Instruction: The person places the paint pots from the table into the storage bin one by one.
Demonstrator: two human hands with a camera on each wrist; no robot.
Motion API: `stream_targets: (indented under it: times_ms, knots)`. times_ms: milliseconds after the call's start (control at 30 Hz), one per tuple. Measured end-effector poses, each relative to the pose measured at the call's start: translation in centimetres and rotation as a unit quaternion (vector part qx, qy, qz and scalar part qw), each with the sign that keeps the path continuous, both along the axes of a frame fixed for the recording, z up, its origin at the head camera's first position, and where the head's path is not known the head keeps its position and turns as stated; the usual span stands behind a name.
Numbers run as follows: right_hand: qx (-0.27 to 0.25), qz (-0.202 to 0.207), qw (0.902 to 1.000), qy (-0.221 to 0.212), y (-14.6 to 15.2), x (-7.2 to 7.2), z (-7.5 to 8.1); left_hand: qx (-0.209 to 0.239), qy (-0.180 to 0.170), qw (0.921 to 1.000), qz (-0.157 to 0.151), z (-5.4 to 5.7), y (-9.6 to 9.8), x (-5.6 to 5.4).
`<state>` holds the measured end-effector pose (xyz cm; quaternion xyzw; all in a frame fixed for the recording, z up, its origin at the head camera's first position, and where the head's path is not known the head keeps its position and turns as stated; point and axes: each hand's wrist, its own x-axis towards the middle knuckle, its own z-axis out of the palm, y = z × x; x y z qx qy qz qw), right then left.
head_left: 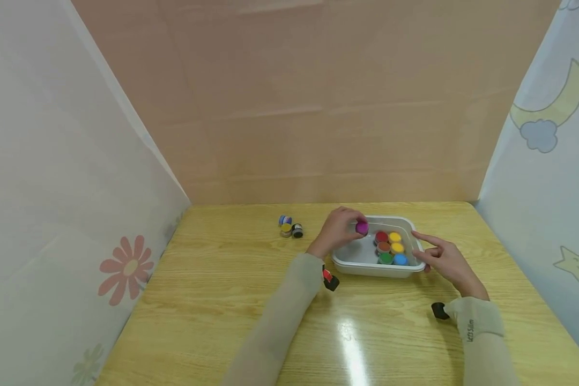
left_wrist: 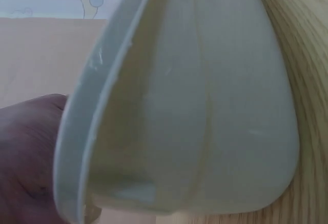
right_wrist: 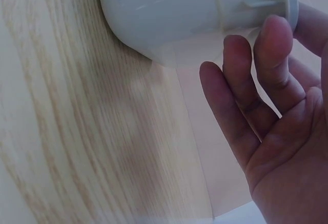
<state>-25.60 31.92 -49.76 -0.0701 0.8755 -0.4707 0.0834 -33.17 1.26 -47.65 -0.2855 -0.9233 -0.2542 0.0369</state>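
In the head view my left hand [head_left: 336,231] pinches a small paint pot with a purple lid [head_left: 362,228] over the left part of a white plastic tub [head_left: 366,268]. Red [head_left: 381,237], brown-red [head_left: 383,247], yellow [head_left: 397,248], green [head_left: 385,259] and blue [head_left: 400,260] paint pots stand together in its right half. My right hand [head_left: 446,261] holds the tub's right end at the rim. The right wrist view shows bent fingers [right_wrist: 274,39] against the tub's outer wall [right_wrist: 169,14]. In the left wrist view the tub wall [left_wrist: 236,96] hides the pinched pot.
Left of the tub, a blue-and-white pot [head_left: 285,220], a yellow-lidded pot [head_left: 286,230] and a black pot [head_left: 297,231] stand close together on the wooden table [head_left: 222,300]. A brown paper wall [head_left: 328,107] rises behind, with patterned walls on both sides.
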Motion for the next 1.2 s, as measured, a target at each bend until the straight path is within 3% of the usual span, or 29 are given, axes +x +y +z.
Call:
stream_targets:
  times_ms: [200,333,1200]
  knots:
    - [0.004,-0.003,1.0,-0.006,-0.2,0.0,0.2,-0.006,-0.009,0.9997,-0.022,-0.2,0.2,-0.7]
    - [0.0,-0.001,1.0,-0.008,-0.3,0.1,0.3,-0.027,-0.012,0.9994,-0.019,-0.3,0.1,-0.8]
    - [-0.021,0.028,0.9993,0.015,-0.4,0.6,-0.3,-0.118,-0.024,0.9926,0.007,0.2,1.5,0.1]
